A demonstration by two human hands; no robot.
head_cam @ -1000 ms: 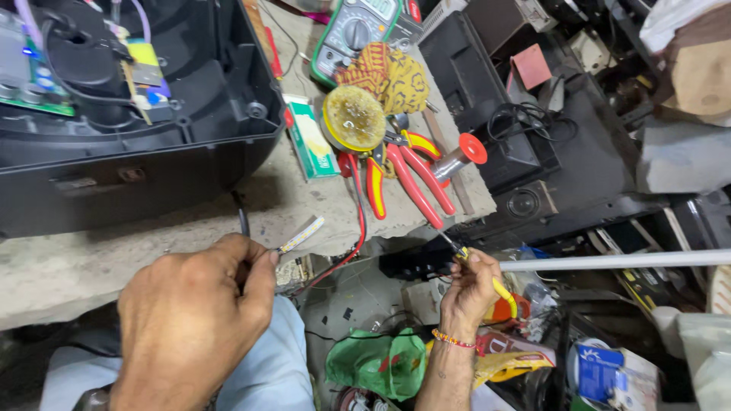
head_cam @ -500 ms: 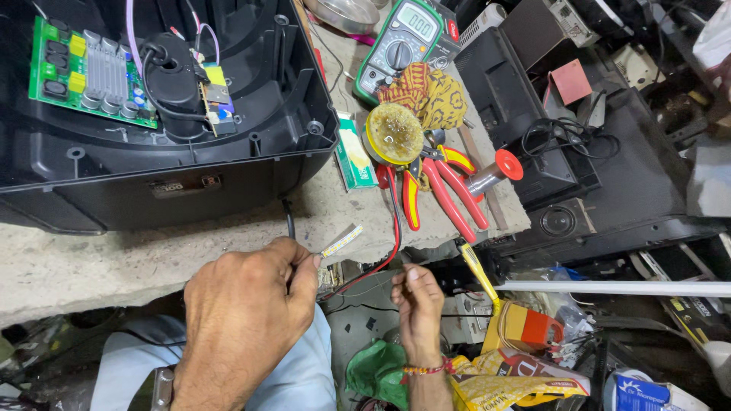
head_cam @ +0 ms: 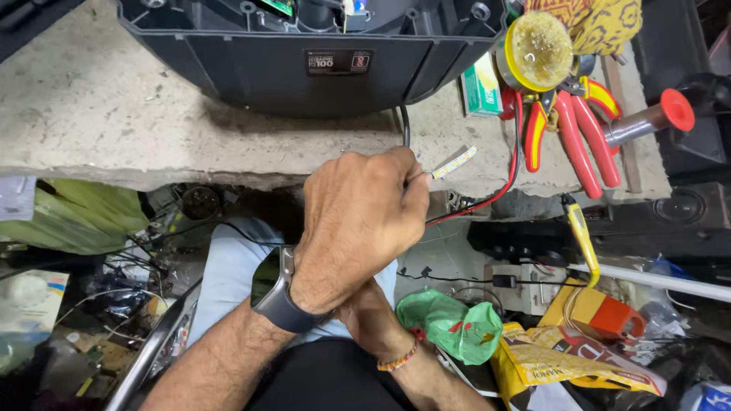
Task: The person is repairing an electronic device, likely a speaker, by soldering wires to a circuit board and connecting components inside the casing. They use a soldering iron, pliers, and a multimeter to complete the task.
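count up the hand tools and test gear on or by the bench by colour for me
Red-and-yellow-handled pliers: 2
Yellow-handled tester screwdriver: 1
Red-capped metal tool: 1
Yellow-rimmed round tin: 1
Small white LED strip, pinched in the left hand: 1
Total: 6
The right hand is mostly hidden beneath the left.

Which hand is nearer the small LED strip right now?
Left. The left hand pinches the LED strip at its fingertips. The right hand sits lower, mostly hidden under the left wrist, apart from the strip.
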